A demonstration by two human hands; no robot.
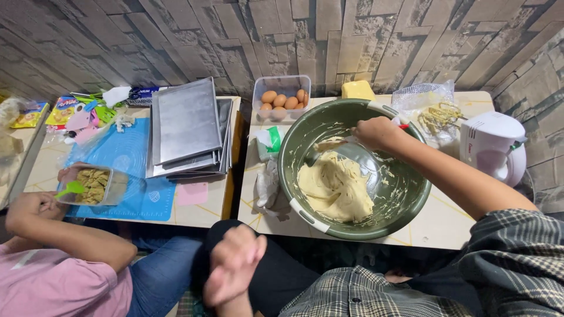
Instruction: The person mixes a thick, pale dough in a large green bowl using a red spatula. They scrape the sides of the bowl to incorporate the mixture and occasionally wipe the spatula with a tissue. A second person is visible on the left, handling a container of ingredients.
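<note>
Hovering blurred over the lap nearest the camera, the person's left hand (233, 264) is hanging loosely curled and holding nothing, well clear of the work. Across the low tabletop (446, 226), the right hand (377, 132) is reaching over the far rim of a large green mixing bowl (405, 199), fingers closed around the handle of a spatula (335, 144) whose blade is lying in the batter, a grip that is letting the arm sweep down along the wall. Pale yellow batter (335, 189) is sitting thick and ridged in the bottom of the bowl, with smears streaking the sides. Behind the bowl, a clear tub of brown eggs (283, 98) and a yellow block of butter (358, 90) are standing against the wall, and a white hand mixer (492, 147) is resting at the right, its beaters (437, 117) lying on a plastic bag. On the neighbouring tabletop, stacked metal baking trays (188, 129) are lying beside a blue silicone mat (126, 154), where a co-worker in pink is holding a small clear container (94, 185) and scraping it with a green spatula (71, 188).
</note>
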